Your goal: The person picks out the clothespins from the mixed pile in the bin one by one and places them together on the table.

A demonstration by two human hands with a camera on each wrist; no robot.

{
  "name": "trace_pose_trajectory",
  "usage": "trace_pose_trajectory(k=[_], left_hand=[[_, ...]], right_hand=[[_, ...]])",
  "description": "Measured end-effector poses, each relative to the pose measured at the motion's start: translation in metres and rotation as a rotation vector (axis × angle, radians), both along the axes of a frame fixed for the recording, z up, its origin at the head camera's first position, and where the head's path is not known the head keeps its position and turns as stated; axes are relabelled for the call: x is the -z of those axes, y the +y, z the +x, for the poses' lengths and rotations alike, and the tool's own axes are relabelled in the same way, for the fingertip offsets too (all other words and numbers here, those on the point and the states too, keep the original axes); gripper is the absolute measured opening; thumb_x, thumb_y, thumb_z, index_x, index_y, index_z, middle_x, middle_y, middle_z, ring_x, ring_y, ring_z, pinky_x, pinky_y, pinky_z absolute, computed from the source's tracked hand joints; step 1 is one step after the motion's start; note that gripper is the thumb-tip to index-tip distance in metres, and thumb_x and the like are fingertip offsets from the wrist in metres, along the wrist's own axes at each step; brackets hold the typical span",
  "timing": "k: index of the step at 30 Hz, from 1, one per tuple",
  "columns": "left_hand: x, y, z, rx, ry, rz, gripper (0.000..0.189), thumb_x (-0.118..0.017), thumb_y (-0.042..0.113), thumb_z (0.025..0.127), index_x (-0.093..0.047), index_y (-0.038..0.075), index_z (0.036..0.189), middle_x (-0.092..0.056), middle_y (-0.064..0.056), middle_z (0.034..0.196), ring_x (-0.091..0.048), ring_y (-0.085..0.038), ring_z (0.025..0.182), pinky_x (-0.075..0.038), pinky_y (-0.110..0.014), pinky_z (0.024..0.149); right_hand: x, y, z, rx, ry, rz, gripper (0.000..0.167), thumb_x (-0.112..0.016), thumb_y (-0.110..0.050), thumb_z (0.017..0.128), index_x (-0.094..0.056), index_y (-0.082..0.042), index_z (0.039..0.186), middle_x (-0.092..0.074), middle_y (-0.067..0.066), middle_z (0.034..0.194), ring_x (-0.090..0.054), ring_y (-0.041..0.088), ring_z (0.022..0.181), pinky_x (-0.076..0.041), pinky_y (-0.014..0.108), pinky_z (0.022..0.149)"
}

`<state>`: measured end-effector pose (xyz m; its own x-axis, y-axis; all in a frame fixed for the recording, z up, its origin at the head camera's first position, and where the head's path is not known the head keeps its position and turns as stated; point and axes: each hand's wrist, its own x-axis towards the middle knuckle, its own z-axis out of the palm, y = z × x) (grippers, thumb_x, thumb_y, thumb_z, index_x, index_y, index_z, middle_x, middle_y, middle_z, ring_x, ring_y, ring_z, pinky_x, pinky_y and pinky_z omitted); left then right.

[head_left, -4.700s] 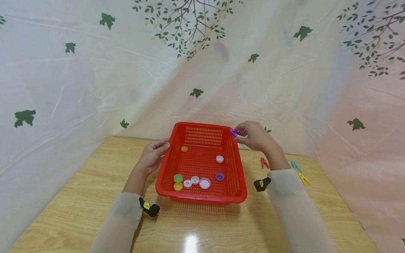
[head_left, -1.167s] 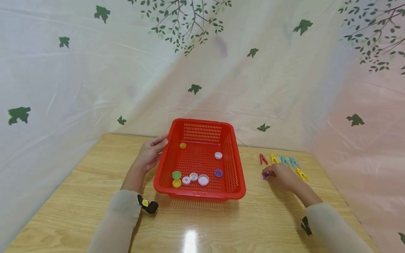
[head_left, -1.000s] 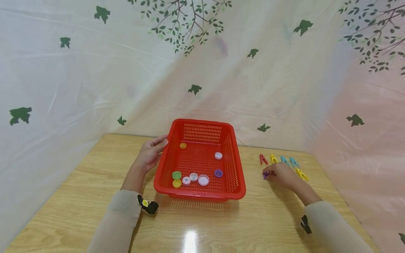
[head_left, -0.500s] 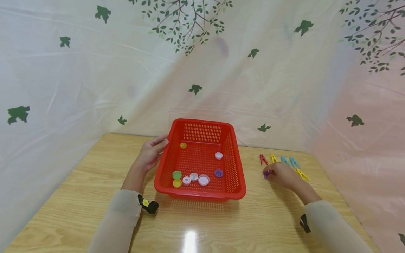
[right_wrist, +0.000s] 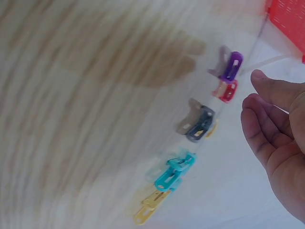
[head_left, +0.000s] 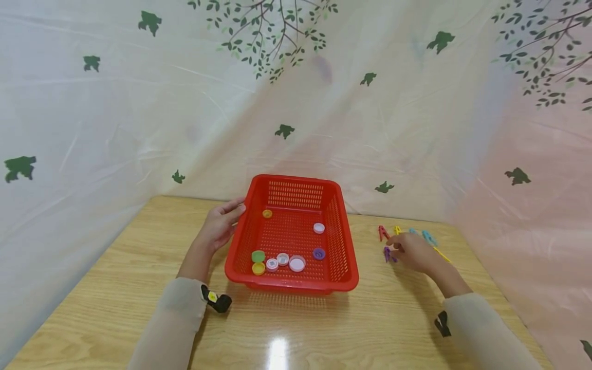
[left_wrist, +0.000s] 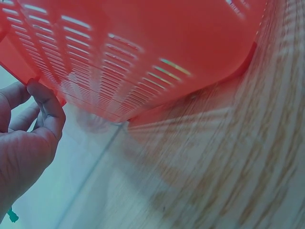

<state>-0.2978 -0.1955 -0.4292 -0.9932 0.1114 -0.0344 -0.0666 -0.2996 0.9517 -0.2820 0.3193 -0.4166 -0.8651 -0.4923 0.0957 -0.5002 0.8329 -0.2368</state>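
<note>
My left hand [head_left: 218,227] grips the left rim of a red plastic basket [head_left: 292,285], its thumb bent over the edge in the left wrist view. To the right of the basket, my right hand [head_left: 415,253] hovers close over the table with nothing between its thumb and fingers. A purple clothespin [head_left: 387,254] stands on the table just below those fingertips. Behind it are a red clothespin [head_left: 382,233], a yellow one and light blue ones, partly covered by the hand. The right wrist view also shows a dark grey clothespin [right_wrist: 200,125] among them.
Inside the basket lie several bottle caps, among them a green cap [head_left: 258,256], a purple cap [head_left: 319,254] and a white cap [head_left: 318,228]. The wooden table [head_left: 115,288] ends at a leaf-patterned cloth [head_left: 208,128] behind and at both sides.
My right hand has carried the purple clothespin from the basket's right rim to the table, then let go and lifted slightly. The left hand stays on the rim.
</note>
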Motion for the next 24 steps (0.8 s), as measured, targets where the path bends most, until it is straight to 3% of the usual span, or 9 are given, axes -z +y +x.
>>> trace_pose_trajectory(k=[7,13,19,24], left_hand=[[0.000,0.001,-0.001,0.002,-0.001,0.000,0.052,-0.063,0.021,0.103,-0.050,0.009,0.152,-0.055,-0.015,0.146,-0.066,-0.021,0.113,-0.059,-0.035,0.092],[0.001,0.002,-0.003,0.005,-0.007,-0.011,0.052,-0.063,0.021,0.103,-0.050,0.011,0.152,-0.054,-0.015,0.148,-0.065,-0.022,0.115,-0.059,-0.035,0.093],[0.001,0.001,-0.006,0.007,-0.010,-0.027,0.052,-0.063,0.023,0.103,-0.050,0.013,0.152,-0.054,-0.013,0.148,-0.064,-0.023,0.118,-0.059,-0.035,0.093],[-0.001,-0.001,-0.005,-0.021,0.040,-0.201,0.053,-0.063,0.027,0.103,-0.050,0.011,0.152,-0.055,-0.015,0.147,-0.065,-0.021,0.113,-0.060,-0.034,0.090]], right_hand=[[-0.009,-0.006,-0.003,-0.007,0.070,-0.025,0.018,-0.073,0.000,0.091,-0.074,0.005,0.108,-0.073,0.009,0.089,-0.067,0.021,0.075,-0.060,0.041,0.068],[-0.020,-0.022,-0.002,0.012,0.100,-0.094,0.007,-0.068,-0.004,0.097,-0.074,0.000,0.098,-0.073,0.004,0.084,-0.069,0.020,0.075,-0.061,0.044,0.070],[-0.035,-0.048,0.006,0.065,0.109,-0.113,0.023,-0.066,-0.017,0.101,-0.073,0.000,0.114,-0.075,0.010,0.096,-0.072,0.027,0.088,-0.060,0.051,0.081],[-0.038,-0.073,0.010,0.097,0.096,-0.121,0.030,-0.066,-0.024,0.102,-0.072,0.000,0.119,-0.075,0.013,0.102,-0.071,0.029,0.093,-0.060,0.050,0.082]])
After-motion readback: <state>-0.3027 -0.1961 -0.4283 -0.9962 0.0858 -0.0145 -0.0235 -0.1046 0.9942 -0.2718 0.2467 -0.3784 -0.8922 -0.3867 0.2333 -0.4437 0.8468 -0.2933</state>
